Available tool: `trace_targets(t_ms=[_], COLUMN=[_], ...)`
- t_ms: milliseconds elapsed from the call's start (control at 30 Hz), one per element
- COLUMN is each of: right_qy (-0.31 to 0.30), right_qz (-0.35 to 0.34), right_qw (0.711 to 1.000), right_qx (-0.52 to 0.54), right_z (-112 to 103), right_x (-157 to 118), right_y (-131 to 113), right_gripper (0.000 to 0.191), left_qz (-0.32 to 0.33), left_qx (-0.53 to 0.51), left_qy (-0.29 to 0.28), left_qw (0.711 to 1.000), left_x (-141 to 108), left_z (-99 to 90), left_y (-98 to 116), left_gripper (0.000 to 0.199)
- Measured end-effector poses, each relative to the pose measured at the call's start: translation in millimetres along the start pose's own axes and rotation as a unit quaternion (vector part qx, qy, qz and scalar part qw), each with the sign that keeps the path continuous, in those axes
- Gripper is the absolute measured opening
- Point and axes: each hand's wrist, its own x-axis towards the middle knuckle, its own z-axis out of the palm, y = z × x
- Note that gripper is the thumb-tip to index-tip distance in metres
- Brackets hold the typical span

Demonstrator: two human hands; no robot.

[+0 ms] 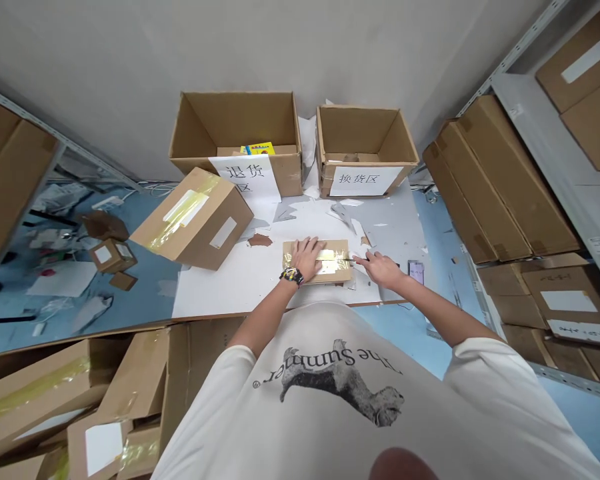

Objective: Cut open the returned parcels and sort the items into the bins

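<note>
Lying flat under the left hand (307, 257), a small cardboard box (343, 248) stretches left to right across the white table (215, 293), its long axis running roughly parallel to the near edge. Shiny yellowish tape (336, 255) and a white label (328, 267) show on its top, to the right of that hand. The left hand is open, palm down with fingers slightly spread, pressing on the box's left part and covering some of its top; a watch (292, 274) circles the wrist. At the box's right end, the right hand (380, 268) is closed around a slim dark tool (355, 259) that points left, toward the tape. To the left of the left hand sits a larger taped box (200, 217), turned at an angle and hiding part of a paper sign (253, 177). Beyond the hands, two open cartons stand side by side, the left carton (287, 175) holding a yellow item (260, 149), the right carton (325, 175) bearing another sign (365, 181). Right of the right hand lies a phone (416, 272). Torn brown and white scraps lie beyond the small box.
</note>
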Motion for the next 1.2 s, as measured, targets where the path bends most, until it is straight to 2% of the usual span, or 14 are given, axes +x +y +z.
trace_targets(t_ms=[100,233,300,467,567,800,967,1200], right_qy=[0.004,0.013,0.022,0.049,0.068,0.099,0.107,0.058], right_qz=[0.009,0.019,0.019,0.007,-0.006,-0.021,-0.049,0.02], right_qw=[1.0,0.999,0.999,0.999,0.998,0.995,0.993,0.997], right_qx=[0.017,0.024,0.022,0.005,0.001,-0.013,-0.025,0.035], right_z=[-6.9,-6.5,-2.3,12.2,22.2,39.4,31.6,16.5], right_x=[0.7,2.4,1.2,-6.2,-8.2,2.8,4.4,-19.3], right_y=[-1.4,-4.0,-6.6,-14.2,-15.0,13.4,17.5,-3.2], right_gripper=[0.065,0.069,0.07,0.069,0.067,0.076,0.076,0.069], left_qz=[0.041,0.082,0.093,0.099,0.101,0.105,0.121,0.115], left_qx=[0.043,0.075,0.063,-0.017,-0.052,-0.043,-0.033,-0.03], left_qy=[-0.05,-0.087,-0.089,-0.082,-0.078,-0.091,-0.094,-0.103], left_qw=[0.997,0.99,0.99,0.992,0.99,0.989,0.988,0.988], left_x=[26.6,38.3,39.8,47.0,50.8,55.2,60.1,61.0], left_z=[6.9,8.2,7.3,6.1,5.0,3.5,2.7,6.1], left_y=[8.9,1.9,-3.5,-12.4,-15.7,-16.0,-19.1,-24.2], left_gripper=[0.077,0.079,0.076,0.053,0.049,0.046,0.043,0.042])
